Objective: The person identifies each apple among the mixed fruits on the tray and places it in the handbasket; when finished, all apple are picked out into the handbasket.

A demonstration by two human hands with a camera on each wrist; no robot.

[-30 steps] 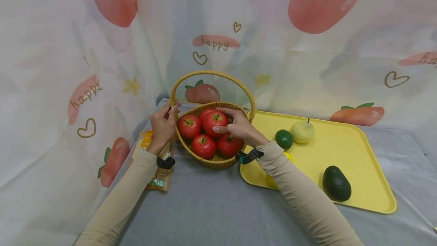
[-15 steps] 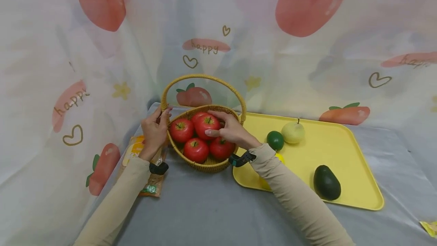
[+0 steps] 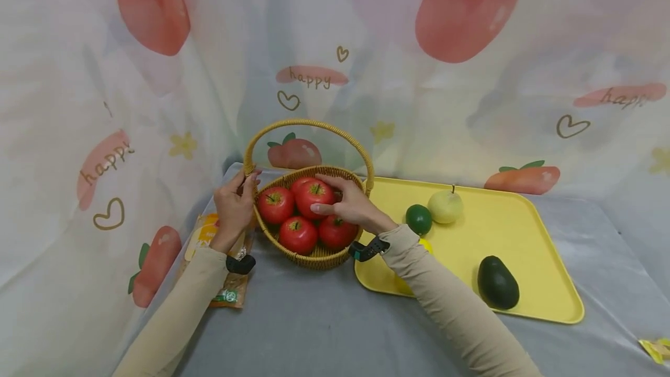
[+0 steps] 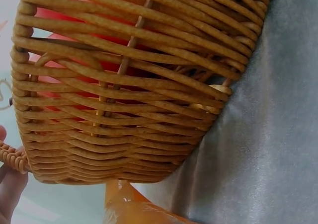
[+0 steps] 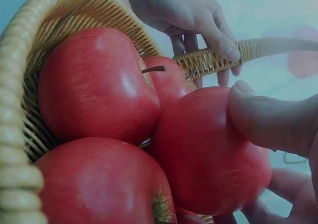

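A wicker basket (image 3: pixel 319 262) with a tall arched handle (image 3: pixel 309 123) holds several red apples (image 3: pixel 297 235). At the basket's left side, my left hand (image 3: pixel 234 202) grips the lower end of the handle; the right wrist view shows its thumb and fingers around the woven strip. My right hand (image 3: pixel 350 202) reaches into the basket from the right. Its thumb (image 5: pixel 268 117) lies on the near side of one apple (image 5: pixel 211 154), with the fingers curled round the far side. That apple sits on top of the others. In the left wrist view, the basket's woven wall (image 4: pixel 124 95) fills most of the frame.
Right of the basket is a yellow tray (image 3: pixel 544 284) with a green lime-like fruit (image 3: pixel 419 220), a pale pear (image 3: pixel 445 206), an avocado (image 3: pixel 498 283) and a yellow fruit partly under the right sleeve. A plastic food package (image 3: pixel 227 295) lies under the left forearm. A yellow packet (image 3: pixel 655 350) is at far right.
The head view has shifted, so the whole scene sits further left and slightly lower. Both hands keep their places on the handle and the apple.
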